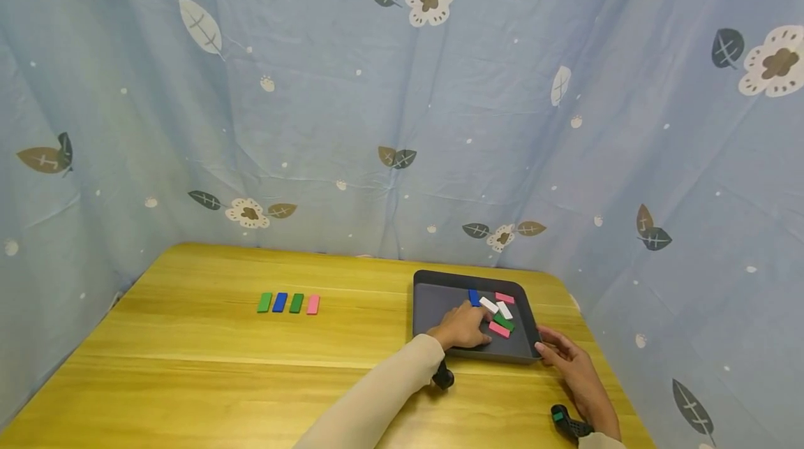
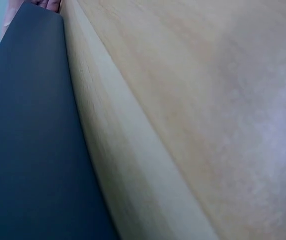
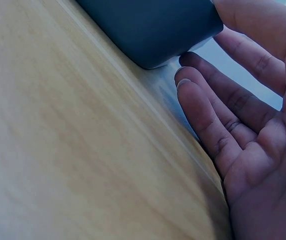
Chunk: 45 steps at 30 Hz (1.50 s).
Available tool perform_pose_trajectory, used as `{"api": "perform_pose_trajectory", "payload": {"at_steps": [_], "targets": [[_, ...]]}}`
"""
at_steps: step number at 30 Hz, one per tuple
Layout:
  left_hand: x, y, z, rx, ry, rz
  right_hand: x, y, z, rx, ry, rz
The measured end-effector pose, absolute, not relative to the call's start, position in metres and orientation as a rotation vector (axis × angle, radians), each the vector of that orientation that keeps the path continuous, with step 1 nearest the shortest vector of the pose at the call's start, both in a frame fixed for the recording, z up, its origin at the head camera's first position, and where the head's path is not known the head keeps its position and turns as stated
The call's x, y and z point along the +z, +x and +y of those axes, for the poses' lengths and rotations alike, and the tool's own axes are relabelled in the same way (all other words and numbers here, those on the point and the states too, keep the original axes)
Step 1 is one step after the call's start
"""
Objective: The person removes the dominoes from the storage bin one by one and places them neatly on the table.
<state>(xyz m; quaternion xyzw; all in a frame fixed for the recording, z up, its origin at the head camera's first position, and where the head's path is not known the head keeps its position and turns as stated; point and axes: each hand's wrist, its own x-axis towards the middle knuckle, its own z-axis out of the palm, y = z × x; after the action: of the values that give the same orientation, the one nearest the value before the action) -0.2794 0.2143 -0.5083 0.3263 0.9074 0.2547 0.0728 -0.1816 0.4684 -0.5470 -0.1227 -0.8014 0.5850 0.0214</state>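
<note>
My left hand (image 1: 461, 327) reaches over the front rim into a dark grey tray (image 1: 440, 295), its thumb and index finger spread apart among small flat rectangular blocks. Around its fingertips lie a blue block (image 1: 474, 296), a white block (image 1: 488, 305) and a pink block (image 1: 500, 329). Nothing shows between thumb and index; the other fingers are partly hidden. At the tray's front right corner, my right hand (image 1: 574, 369) holds the edge, thumb at the rim and index finger along the outer side. In the right wrist view its other fingers (image 3: 198, 102) lie bent below the corner.
Left of the tray, a row on the wooden table (image 1: 251, 379) has a light green block (image 1: 264, 302), a blue block (image 1: 279, 302), a dark green block (image 1: 296, 303) and a pink block (image 1: 313, 304). A patterned blue curtain (image 1: 326, 100) hangs behind and beside the table.
</note>
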Motion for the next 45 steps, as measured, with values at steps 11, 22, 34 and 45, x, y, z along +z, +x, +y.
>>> {"api": "perform_pose_trajectory", "payload": {"at_steps": [11, 22, 34, 45], "targets": [[-0.51, -0.281, 0.219, 0.762, 1.138, 2.636, -0.546, -0.178, 0.472, 1.784, -0.416, -2.489], [-0.513, -0.281, 0.227, 0.815, 1.232, 2.53, -0.55, -0.18, 0.467, 1.795, -0.415, -2.479], [-0.507, -0.281, 0.235, 0.716, 1.135, 2.576, -0.548, -0.181, 0.464, 1.81, -0.336, -2.436], [-0.508, -0.28, 0.237, 0.7, 1.136, 2.609, -0.554, -0.18, 0.467, 1.82, -0.342, -2.426]]}}
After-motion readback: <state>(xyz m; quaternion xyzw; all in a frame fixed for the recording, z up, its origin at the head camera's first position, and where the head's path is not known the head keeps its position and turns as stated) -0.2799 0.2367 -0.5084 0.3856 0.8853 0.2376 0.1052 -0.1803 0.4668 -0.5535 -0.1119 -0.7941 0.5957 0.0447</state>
